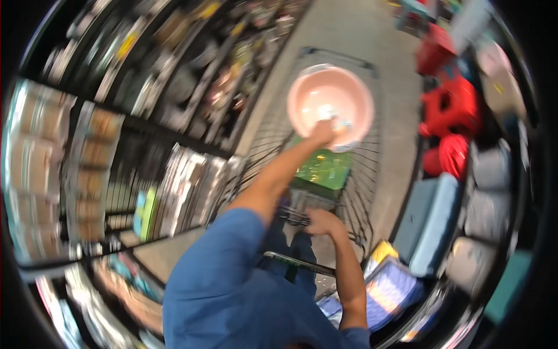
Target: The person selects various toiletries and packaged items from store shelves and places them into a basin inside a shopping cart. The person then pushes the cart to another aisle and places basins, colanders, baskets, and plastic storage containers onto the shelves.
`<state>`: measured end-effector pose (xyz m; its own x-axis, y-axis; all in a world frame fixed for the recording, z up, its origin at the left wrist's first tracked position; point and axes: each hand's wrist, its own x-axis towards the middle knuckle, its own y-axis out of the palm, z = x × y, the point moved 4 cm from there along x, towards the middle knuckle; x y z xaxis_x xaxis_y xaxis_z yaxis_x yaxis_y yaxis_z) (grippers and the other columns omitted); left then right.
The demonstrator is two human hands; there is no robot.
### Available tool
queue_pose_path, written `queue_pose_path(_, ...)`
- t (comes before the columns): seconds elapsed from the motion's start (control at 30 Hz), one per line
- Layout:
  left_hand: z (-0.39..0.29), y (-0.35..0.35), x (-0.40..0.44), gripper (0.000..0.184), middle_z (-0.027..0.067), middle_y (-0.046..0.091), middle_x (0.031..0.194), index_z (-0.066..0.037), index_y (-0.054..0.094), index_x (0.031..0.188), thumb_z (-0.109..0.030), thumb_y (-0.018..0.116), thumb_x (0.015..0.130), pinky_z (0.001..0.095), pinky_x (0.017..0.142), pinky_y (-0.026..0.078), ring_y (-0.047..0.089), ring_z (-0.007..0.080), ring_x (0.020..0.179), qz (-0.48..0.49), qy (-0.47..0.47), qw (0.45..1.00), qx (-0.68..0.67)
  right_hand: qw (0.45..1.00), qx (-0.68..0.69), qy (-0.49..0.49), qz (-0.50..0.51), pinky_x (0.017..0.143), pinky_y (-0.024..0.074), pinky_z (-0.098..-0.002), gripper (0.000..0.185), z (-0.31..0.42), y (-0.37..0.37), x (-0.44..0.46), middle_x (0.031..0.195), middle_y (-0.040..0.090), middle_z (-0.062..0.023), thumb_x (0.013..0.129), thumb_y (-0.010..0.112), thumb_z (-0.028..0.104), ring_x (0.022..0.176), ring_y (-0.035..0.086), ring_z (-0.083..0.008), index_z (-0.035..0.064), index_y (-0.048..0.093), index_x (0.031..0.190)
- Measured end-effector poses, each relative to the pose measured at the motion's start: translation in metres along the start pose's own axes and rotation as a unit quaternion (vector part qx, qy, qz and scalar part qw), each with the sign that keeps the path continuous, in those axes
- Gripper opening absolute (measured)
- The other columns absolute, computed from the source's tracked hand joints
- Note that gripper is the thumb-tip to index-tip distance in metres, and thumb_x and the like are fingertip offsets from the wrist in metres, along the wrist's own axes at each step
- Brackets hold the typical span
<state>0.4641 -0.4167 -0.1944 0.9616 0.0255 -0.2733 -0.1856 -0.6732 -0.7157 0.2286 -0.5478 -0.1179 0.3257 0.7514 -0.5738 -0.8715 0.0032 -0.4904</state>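
A round pink basin (308,96) lies in the front part of a wire shopping cart (369,168). My left hand (324,132) reaches over its near rim, fingers closed by a small white and bluish item that blur makes unclear. Under the near side of the basin is a green package (322,170) with a shiny surface. My right hand (321,222) is bent over the rear frame of the cart, beside a dark part of it, with the fingers pressed together.
Dark shelves (157,131) with packed goods line the left side. Along the right stand red plastic items (450,107), blue-grey boxes (415,218) and a purple package (389,291). Grey floor (343,29) stretches ahead of the cart.
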Motion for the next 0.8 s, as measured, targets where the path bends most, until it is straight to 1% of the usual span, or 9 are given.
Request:
queue_pose_path(0.07,-0.005,0.011,0.025,0.062,0.0219,0.046,0.133,-0.025,0.041,0.139,-0.026,0.06,0.079,0.0493,0.094,0.044,0.047,0.0422,0.119,-0.027,-0.038,0.995,0.083,0.999,0.02,-0.023,0.019,0.082,0.0492,-0.0461,0.048,0.003,0.002,0.009,0.095,0.065,-0.0264,0.065,0.064,0.026,0.093,0.063,-0.0394,-0.0019,0.059,0.104)
queue_pose_path(0.13,-0.019,0.014,0.035,0.056,0.0194,0.041,0.134,-0.024,0.045,0.134,-0.022,0.059,0.081,0.0499,0.093,0.044,0.044,0.0425,0.119,-0.018,-0.074,0.997,0.033,0.999,0.029,0.033,0.031,0.082,0.0488,-0.0458,0.047,-0.005,0.0,0.006,0.094,0.064,-0.0261,0.065,0.067,0.026,0.093,0.061,-0.04,-0.0008,0.057,0.102)
queue_pose_path(0.33,-0.01,0.042,0.051,0.05,0.0186,0.043,0.126,-0.02,0.05,0.127,-0.015,0.061,0.079,0.0482,0.088,0.047,0.047,0.0365,0.114,-0.001,-0.026,0.995,0.097,0.995,0.074,0.041,0.056,0.079,0.0479,-0.0471,0.046,-0.009,0.006,0.006,0.092,0.063,-0.0245,0.065,0.068,0.025,0.093,0.06,-0.0409,0.0009,0.054,0.101)
queue_pose_path(0.47,-0.012,0.02,0.048,0.055,0.0212,0.049,0.117,-0.017,0.042,0.128,-0.012,0.062,0.077,0.0523,0.085,0.047,0.048,0.0433,0.109,0.004,-0.003,0.999,0.032,0.996,0.069,0.036,0.039,0.079,0.048,-0.0465,0.043,-0.004,-0.002,0.004,0.093,0.063,-0.0251,0.065,0.068,0.023,0.092,0.06,-0.0414,0.0012,0.055,0.1)
queue_pose_path(0.5,-0.015,0.006,0.047,0.06,0.023,0.052,0.112,-0.009,0.038,0.127,-0.015,0.065,0.074,0.0523,0.084,0.046,0.049,0.0432,0.108,-0.026,0.003,0.999,0.042,0.997,0.06,0.026,0.039,0.079,0.048,-0.0465,0.043,0.0,-0.005,0.004,0.093,0.063,-0.0251,0.065,0.068,0.023,0.092,0.06,-0.0414,0.0012,0.055,0.1)
queue_pose_path(0.53,-0.019,-0.003,0.046,0.06,0.023,0.052,0.112,-0.009,0.038,0.127,-0.015,0.065,0.074,0.0523,0.084,0.046,0.049,0.0432,0.108,-0.04,0.0,0.998,0.045,0.997,0.05,0.037,0.052,0.079,0.0482,-0.0458,0.044,0.001,-0.007,0.004,0.092,0.063,-0.0249,0.065,0.068,0.023,0.091,0.06,-0.0414,0.0012,0.055,0.1)
queue_pose_path(0.63,-0.026,-0.05,0.031,0.051,0.025,0.054,0.105,0.002,0.045,0.109,-0.017,0.067,0.068,0.0511,0.081,0.046,0.052,0.0431,0.1,-0.153,0.052,0.985,-0.06,0.997,0.051,0.025,0.049,0.076,0.0479,-0.0433,0.044,0.008,-0.013,0.004,0.086,0.063,-0.0235,0.062,0.07,0.021,0.086,0.06,-0.0402,0.0012,0.057,0.099)
queue_pose_path(0.7,-0.036,-0.088,-0.003,0.043,0.0228,0.057,0.095,0.001,0.051,0.099,-0.021,0.068,0.066,0.0466,0.08,0.046,0.055,0.0415,0.092,-0.163,0.158,0.967,-0.115,0.995,0.087,0.025,0.043,0.072,0.0469,-0.0398,0.045,0.003,-0.009,0.005,0.078,0.062,-0.0203,0.06,0.073,0.021,0.078,0.061,-0.0363,0.0005,0.058,0.097)
queue_pose_path(0.8,-0.066,-0.161,-0.107,0.049,0.0193,0.06,0.092,0.001,0.057,0.1,-0.028,0.076,0.066,0.0422,0.078,0.048,0.06,0.0367,0.088,-0.263,0.275,0.92,-0.088,0.994,0.096,0.008,0.044,0.072,0.0466,-0.0387,0.044,0.005,-0.01,0.005,0.079,0.062,-0.0192,0.06,0.073,0.021,0.077,0.061,-0.0334,-0.0007,0.058,0.096)
